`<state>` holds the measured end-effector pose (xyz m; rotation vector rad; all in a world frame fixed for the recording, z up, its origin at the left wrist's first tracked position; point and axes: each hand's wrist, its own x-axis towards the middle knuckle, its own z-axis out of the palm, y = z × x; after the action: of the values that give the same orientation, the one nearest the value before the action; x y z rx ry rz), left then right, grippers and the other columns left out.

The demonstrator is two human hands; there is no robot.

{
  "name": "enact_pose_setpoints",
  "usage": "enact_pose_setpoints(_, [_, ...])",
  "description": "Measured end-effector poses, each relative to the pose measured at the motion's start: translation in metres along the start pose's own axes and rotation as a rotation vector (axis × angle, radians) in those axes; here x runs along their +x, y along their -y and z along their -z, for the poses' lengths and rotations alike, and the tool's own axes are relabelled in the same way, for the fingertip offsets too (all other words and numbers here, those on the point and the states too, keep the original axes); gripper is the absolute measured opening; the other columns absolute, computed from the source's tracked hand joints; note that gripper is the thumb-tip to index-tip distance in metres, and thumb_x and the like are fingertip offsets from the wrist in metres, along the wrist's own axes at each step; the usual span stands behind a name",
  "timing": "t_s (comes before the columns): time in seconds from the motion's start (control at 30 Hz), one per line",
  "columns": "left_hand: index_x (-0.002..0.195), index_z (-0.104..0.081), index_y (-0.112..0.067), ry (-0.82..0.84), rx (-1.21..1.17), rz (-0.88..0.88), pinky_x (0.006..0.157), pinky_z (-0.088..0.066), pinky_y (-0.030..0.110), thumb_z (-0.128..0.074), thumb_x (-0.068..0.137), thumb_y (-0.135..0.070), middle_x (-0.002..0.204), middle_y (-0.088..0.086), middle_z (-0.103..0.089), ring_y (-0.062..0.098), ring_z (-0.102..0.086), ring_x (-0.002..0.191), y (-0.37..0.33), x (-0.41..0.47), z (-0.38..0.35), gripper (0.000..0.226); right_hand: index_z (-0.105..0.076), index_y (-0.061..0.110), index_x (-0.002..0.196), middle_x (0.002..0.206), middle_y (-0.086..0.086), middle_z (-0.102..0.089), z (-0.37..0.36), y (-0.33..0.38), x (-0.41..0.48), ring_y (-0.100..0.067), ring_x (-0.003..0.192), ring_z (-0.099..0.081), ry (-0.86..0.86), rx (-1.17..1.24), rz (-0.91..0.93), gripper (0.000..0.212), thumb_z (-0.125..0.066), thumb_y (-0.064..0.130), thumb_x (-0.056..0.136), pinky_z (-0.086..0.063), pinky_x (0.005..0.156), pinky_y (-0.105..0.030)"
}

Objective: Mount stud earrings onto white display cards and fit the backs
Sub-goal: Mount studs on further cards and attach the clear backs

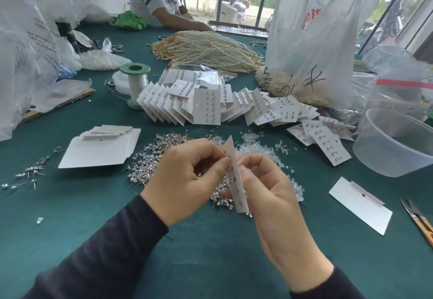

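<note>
This card (237, 182) is light and bendy, so I grab the edges: right hand (269, 195) curled round it from behind, left hand (185, 181) pinching its face. The tiny studs (150, 158) look slippery.

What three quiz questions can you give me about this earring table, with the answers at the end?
1. What do the left hand and the right hand hold between them? A) a thread spool B) a white card C) scissors
2. True or false: the held card has no studs in it yet.
3. Which pile lies further right on the green cloth, the loose studs or the clear backs?
Key: 1 B. 2 false, several studs sit in it. 3 the clear backs.
</note>
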<state>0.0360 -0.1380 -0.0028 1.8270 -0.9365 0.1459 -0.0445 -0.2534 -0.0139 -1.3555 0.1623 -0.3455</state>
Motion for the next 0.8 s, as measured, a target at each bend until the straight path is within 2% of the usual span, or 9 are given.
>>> enact_pose_setpoints(0.1, [0.064,-0.059,-0.009,0.035,0.040,-0.043,0.052,-0.036,0.020,-0.051,0.083,-0.023,0.057,-0.006,-0.049,0.007,-0.044,0.053,-0.001,-0.001,-0.001,0.025,-0.055,0.013,0.081,0.066,0.001,-0.055,-0.001,-0.002,-0.001,-0.014,0.057,-0.049,-0.033,-0.195,0.128,0.006,-0.052,0.018,0.083,-0.049,0.056,-0.043])
enact_pose_setpoints(0.2, [0.057,-0.051,-0.017,0.032,-0.014,-0.028,0.049,-0.033,0.022,-0.043,0.082,-0.040,0.052,-0.005,-0.042,0.007,-0.038,0.049,-0.003,-0.001,0.001,0.035,-0.053,0.018,0.082,0.066,0.009,-0.057,-0.002,-0.003,-0.002,-0.008,0.054,-0.051,-0.034,-0.353,0.257,0.005,-0.051,0.015,0.084,-0.045,0.051,-0.031])
enact_pose_setpoints(0.27, [0.052,-0.044,-0.025,0.022,-0.031,-0.003,0.045,-0.027,0.018,-0.044,0.080,-0.047,0.048,-0.009,-0.035,0.007,-0.033,0.045,-0.004,-0.002,0.001,0.035,-0.053,0.021,0.083,0.082,0.009,-0.058,-0.004,-0.004,-0.003,-0.013,0.071,-0.057,-0.050,-0.515,0.335,0.006,-0.051,0.016,0.084,-0.049,0.062,-0.036])
enact_pose_setpoints(0.33, [0.049,-0.037,-0.025,0.016,-0.030,0.044,0.043,-0.024,0.018,-0.046,0.081,-0.046,0.046,-0.010,-0.031,0.007,-0.031,0.044,-0.004,-0.002,-0.001,0.039,-0.054,0.017,0.085,0.093,0.006,-0.055,-0.004,-0.007,-0.002,-0.013,0.089,-0.055,-0.071,-0.639,0.393,0.004,-0.051,0.015,0.085,-0.049,0.074,-0.039])
enact_pose_setpoints(0.43, [0.049,-0.035,-0.020,-0.002,0.002,0.135,0.043,-0.023,0.017,-0.045,0.081,-0.034,0.044,-0.010,-0.030,0.008,-0.030,0.043,0.001,-0.002,-0.006,0.037,-0.056,0.012,0.086,0.097,0.003,-0.054,-0.004,-0.009,-0.001,-0.006,0.096,-0.051,-0.095,-0.753,0.481,0.005,-0.052,0.011,0.084,-0.043,0.080,-0.019])
enact_pose_setpoints(0.5, [0.048,-0.035,-0.020,0.004,0.002,0.149,0.042,-0.022,0.016,-0.045,0.078,-0.037,0.042,-0.009,-0.031,0.007,-0.030,0.042,0.001,-0.003,-0.007,0.035,-0.056,0.010,0.085,0.097,0.000,-0.053,-0.003,-0.011,-0.001,-0.003,0.092,-0.050,-0.105,-0.824,0.529,0.005,-0.053,0.008,0.083,-0.038,0.078,-0.009])
enact_pose_setpoints(0.6, [0.049,-0.045,-0.007,-0.004,-0.067,0.144,0.043,-0.024,0.019,-0.042,0.070,-0.045,0.045,-0.010,-0.033,0.005,-0.028,0.043,0.003,-0.002,-0.003,0.044,-0.057,0.011,0.087,0.099,0.002,-0.053,-0.003,-0.012,0.000,-0.001,0.094,-0.050,-0.088,-0.787,0.519,0.005,-0.053,0.010,0.084,-0.043,0.078,-0.015])
enact_pose_setpoints(0.7, [0.058,-0.053,0.010,-0.041,-0.071,0.167,0.044,-0.027,0.023,-0.045,0.070,-0.045,0.048,0.002,-0.038,0.006,-0.030,0.044,0.004,0.001,0.001,0.057,-0.059,0.015,0.092,0.104,0.006,-0.057,-0.001,-0.007,0.001,-0.010,0.106,-0.054,-0.024,-0.577,0.441,0.010,-0.052,0.020,0.087,-0.047,0.086,-0.030])
enact_pose_setpoints(0.8, [0.055,-0.053,0.010,-0.161,-0.003,0.237,0.039,-0.025,0.015,-0.050,0.074,-0.033,0.040,-0.006,-0.037,0.007,-0.032,0.037,0.008,0.005,0.006,0.047,-0.063,0.015,0.098,0.103,0.007,-0.061,0.016,0.002,0.011,-0.012,0.106,-0.057,-0.150,-0.584,0.472,0.013,-0.056,0.015,0.087,-0.045,0.092,-0.027])
